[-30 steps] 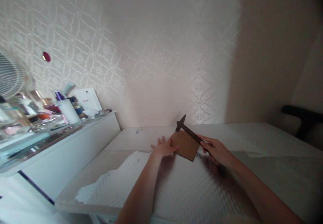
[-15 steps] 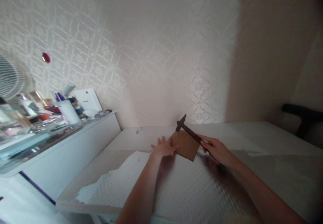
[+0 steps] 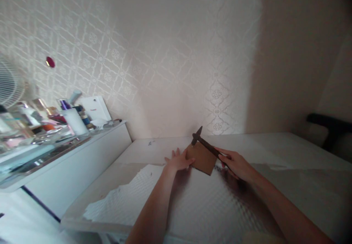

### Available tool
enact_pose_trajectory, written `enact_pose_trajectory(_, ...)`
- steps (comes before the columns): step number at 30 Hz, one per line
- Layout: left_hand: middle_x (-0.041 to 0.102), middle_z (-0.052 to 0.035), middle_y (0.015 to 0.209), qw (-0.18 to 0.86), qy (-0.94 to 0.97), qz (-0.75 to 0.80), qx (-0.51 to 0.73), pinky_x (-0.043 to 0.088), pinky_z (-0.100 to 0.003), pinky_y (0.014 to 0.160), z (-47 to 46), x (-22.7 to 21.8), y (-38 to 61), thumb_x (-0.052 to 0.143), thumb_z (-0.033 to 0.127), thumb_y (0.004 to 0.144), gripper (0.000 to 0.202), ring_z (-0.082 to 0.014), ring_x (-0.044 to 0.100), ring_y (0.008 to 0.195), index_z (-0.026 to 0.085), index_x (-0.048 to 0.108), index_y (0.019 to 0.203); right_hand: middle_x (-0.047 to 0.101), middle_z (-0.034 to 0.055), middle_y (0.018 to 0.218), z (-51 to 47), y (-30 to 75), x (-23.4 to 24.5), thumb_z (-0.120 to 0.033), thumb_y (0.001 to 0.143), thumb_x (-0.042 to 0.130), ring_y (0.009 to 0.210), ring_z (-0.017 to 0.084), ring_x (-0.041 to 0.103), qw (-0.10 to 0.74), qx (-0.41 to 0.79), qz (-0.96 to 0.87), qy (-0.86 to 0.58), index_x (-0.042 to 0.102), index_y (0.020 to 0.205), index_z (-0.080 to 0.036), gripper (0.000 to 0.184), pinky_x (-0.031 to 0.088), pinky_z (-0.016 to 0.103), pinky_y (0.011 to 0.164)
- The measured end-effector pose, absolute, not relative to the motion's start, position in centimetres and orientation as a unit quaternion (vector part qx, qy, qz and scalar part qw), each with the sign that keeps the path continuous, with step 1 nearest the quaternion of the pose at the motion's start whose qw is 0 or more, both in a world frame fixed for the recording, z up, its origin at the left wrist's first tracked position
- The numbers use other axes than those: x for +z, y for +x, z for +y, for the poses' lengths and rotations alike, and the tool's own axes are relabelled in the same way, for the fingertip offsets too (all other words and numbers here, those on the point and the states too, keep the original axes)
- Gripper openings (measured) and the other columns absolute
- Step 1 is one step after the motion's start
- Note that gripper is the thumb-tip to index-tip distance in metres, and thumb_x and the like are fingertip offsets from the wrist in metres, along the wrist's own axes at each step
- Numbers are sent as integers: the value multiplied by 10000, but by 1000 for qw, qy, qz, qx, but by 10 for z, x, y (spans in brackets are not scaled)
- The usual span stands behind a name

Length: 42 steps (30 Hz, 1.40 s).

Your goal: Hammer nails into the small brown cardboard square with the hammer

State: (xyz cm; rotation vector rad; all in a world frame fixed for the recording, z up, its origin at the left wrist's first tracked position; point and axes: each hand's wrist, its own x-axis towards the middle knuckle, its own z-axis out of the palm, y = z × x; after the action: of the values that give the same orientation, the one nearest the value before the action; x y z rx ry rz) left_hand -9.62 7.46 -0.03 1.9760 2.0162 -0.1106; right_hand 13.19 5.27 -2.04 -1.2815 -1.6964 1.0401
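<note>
My right hand (image 3: 235,163) is closed around the handle of a hammer (image 3: 209,147). The hammer's head is over the far left corner of a thin brown board (image 3: 203,160), close to or touching a small pale spot there; what that spot is, I cannot make out. At the board's left edge lies my left hand (image 3: 176,160), fingers spread and the thumb resting on the board. Under the board and both forearms is a white textured sheet (image 3: 203,200) with a ragged left edge.
The sheet lies on a pale table (image 3: 110,180) against a patterned wall. Several small dark bits (image 3: 150,143) lie near its far edge. To the left, a white cabinet (image 3: 82,159) holds bottles (image 3: 74,121) and a white box (image 3: 96,108). A black armrest (image 3: 328,121) shows at right.
The hammer head has dropped slightly toward the board's corner. My left hand and the board stay in place.
</note>
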Motion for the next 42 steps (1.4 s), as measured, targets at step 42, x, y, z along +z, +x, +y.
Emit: enact_pose_trajectory(42,-14,-92,1515,161,693,701,-38,97,-702,983,74,0,-96,262,758,755,830,-380,-23,1356,324,110,1445,500,-20,597,46,130,-9,-357,851,390,411,92,385,368,340,-706,-500,471,1334,-185,519,342,206,428)
